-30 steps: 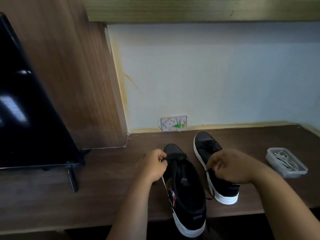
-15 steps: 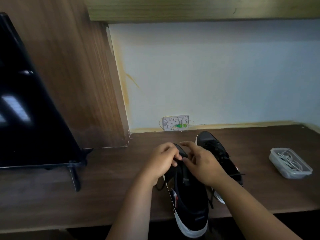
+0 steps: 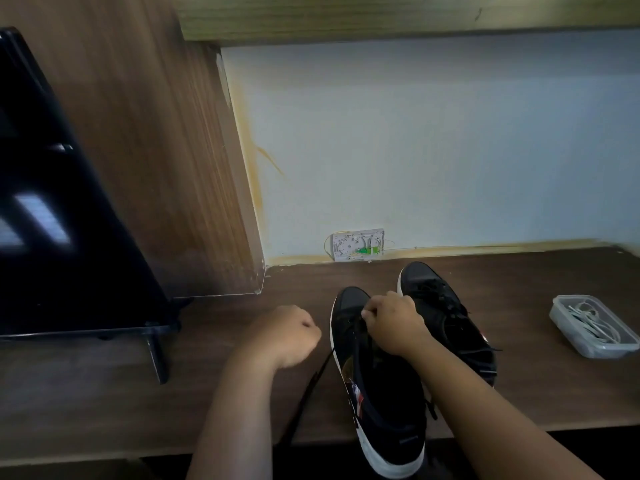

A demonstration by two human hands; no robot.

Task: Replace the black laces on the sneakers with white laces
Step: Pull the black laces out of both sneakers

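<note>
Two black sneakers with white soles stand on the dark wooden desk (image 3: 104, 393). The near sneaker (image 3: 384, 410) overhangs the front edge, and the far sneaker (image 3: 433, 299) lies behind it to the right, still laced in black. My right hand (image 3: 394, 323) pinches the black lace at the near sneaker's front eyelets. My left hand (image 3: 287, 334) is curled into a fist just left of that shoe, with nothing visible in it. A loose black lace end (image 3: 308, 396) runs from the shoe's left side down over the desk edge. White laces lie in a clear plastic container (image 3: 588, 327) at the right.
A black TV screen (image 3: 69, 220) stands at the left on a thin foot (image 3: 156, 358). A wooden panel (image 3: 156, 150) rises behind it. A white wall box (image 3: 358, 244) sits at the base of the pale wall behind the shoes.
My left hand has left the near sneaker's toe and moved left into a fist. My right hand has shifted onto the front eyelets, and a lace end now trails off the desk.
</note>
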